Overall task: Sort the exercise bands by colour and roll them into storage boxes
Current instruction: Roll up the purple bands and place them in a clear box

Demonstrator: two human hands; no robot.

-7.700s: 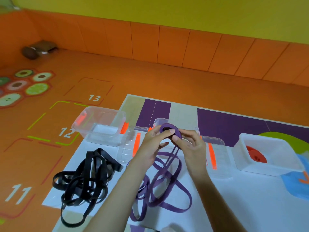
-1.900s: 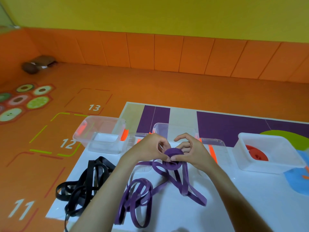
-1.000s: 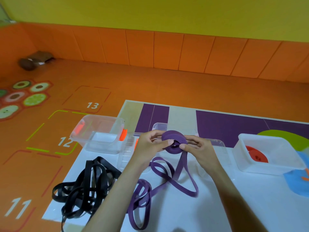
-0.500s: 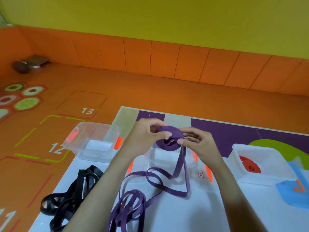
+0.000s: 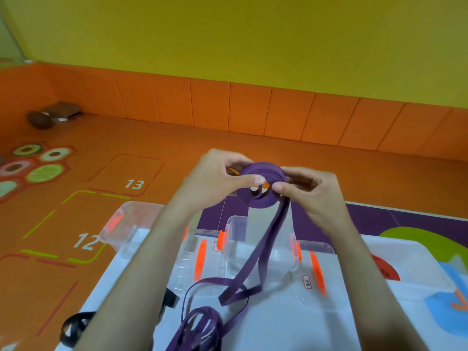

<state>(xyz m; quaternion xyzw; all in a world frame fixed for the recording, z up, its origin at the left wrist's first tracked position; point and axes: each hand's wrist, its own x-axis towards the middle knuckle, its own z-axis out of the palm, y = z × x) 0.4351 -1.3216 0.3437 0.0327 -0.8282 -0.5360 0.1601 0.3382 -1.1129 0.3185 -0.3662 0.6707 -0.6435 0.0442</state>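
Fingers (image 5: 249,179) of left hand (image 5: 212,178) & right hand (image 5: 314,196) pinch part-wound flat purple rubber band roll (image 5: 260,202); tail + black rubber bands (image 5: 71,330) below unrolled.

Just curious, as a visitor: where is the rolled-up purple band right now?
In the head view, the purple roll is held up mid-frame, pinched between the left hand and right hand, above the middle clear box.

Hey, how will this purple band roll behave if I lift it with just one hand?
Probably floppy: the loose tail hangs limp. Likely to unwind, since left hand and right hand both pinch the purple roll. Seems light: a mere pinch holds it up.
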